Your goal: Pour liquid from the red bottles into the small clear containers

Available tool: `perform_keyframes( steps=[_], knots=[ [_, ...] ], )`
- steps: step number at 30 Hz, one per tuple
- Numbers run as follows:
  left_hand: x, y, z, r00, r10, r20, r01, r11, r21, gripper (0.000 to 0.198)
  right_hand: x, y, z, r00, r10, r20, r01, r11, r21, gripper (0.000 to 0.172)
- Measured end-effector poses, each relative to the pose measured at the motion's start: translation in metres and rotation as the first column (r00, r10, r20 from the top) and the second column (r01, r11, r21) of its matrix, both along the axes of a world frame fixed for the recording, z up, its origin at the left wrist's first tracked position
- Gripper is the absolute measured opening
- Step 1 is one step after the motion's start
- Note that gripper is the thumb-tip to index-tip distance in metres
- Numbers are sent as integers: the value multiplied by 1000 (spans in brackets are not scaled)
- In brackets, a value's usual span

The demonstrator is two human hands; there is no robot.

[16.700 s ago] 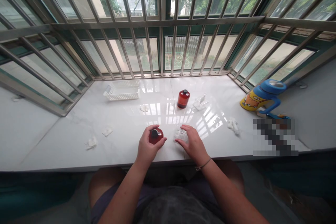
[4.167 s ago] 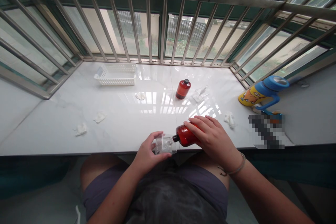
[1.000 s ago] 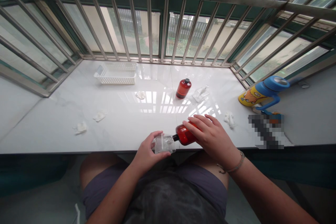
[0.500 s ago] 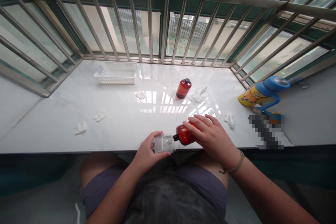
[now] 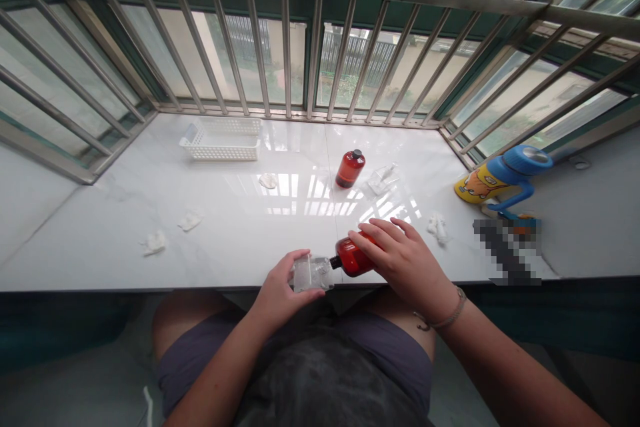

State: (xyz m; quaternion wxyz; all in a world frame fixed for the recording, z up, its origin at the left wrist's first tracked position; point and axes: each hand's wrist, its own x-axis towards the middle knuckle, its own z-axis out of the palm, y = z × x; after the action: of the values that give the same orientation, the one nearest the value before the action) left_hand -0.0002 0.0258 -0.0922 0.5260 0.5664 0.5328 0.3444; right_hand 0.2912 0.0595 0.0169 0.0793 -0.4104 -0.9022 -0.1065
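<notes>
Near the front edge of the white counter, my left hand (image 5: 280, 290) is closed round a small clear plastic container (image 5: 310, 273), thumb below and fingers above. My right hand (image 5: 400, 260) grips a reddish-brown bottle (image 5: 353, 257) lying almost level. The bottle's black neck points left and meets the right end of the clear container. Whether liquid flows between them I cannot tell. Farther back stands a second reddish-brown bottle (image 5: 351, 169) with a black cap, slightly tilted in view.
A white perforated basket (image 5: 223, 150) sits at the back left. Crumpled white tissues (image 5: 154, 243) are scattered about. Clear plastic wrapping (image 5: 383, 179) lies beside the standing bottle. A blue-and-yellow water bottle (image 5: 480, 185) is at the right, near a blurred dark object (image 5: 507, 250). Metal bars (image 5: 285, 53) line the back.
</notes>
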Motion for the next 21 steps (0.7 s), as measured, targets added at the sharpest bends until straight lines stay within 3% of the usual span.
perform_keyframes(
  steps=[21],
  knots=[
    [-1, 0, 0, 1000, 6, -9, -6, 1000, 6, 81, 1, 1, 3, 1000, 10, 30, -10, 1000, 9, 54]
  ],
)
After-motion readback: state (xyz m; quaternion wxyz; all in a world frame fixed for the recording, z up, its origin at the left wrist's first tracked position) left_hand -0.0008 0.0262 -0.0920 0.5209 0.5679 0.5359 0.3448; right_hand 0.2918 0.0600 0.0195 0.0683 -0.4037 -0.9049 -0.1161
